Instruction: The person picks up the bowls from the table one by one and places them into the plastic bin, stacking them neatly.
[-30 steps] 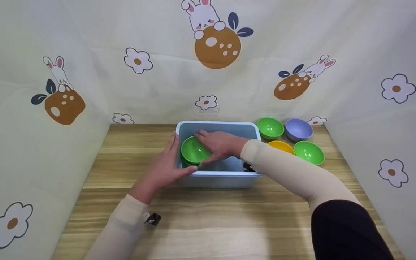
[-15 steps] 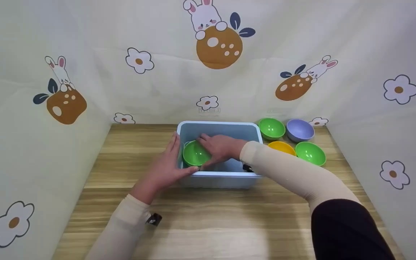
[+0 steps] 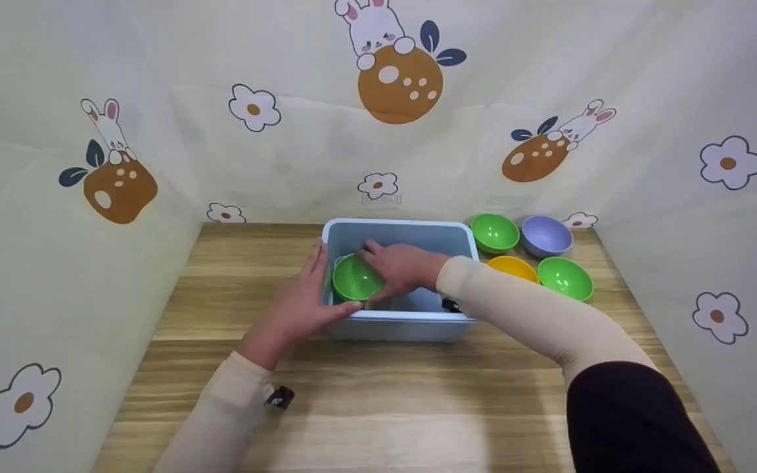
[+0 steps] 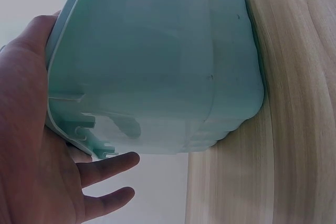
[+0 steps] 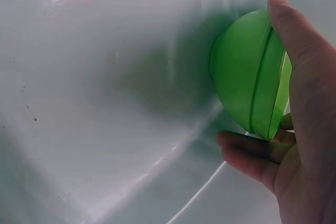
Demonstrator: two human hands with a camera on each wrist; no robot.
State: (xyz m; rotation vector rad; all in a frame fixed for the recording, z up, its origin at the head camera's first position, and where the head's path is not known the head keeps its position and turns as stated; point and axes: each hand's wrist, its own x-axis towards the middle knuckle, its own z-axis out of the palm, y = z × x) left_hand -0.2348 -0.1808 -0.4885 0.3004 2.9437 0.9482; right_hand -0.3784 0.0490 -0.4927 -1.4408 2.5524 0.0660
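Note:
A pale blue plastic bin (image 3: 405, 316) stands on the table. Inside its left end is a green bowl (image 3: 355, 279), with a second rim line running round its side in the right wrist view. My right hand (image 3: 405, 266) reaches into the bin and grips this bowl, thumb at one side of the rim and fingers at the opposite side. At the bin's front left corner rests my left hand (image 3: 296, 309), thumb along the front rim. Its fingers lie straight at the left rim; in the left wrist view two fingers (image 4: 107, 170) extend past the bin.
Right of the bin stand a green bowl (image 3: 495, 233), a purple bowl (image 3: 547, 235), a yellow bowl (image 3: 515, 268) partly behind my right sleeve, and another green bowl (image 3: 565, 278). Patterned cloth walls (image 3: 299, 164) enclose the wooden table (image 3: 378, 394) at back and sides.
My right hand has lowered the green bowl slightly deeper into the bin, then both stay nearly still over the last half second. The left hand keeps its place on the rim.

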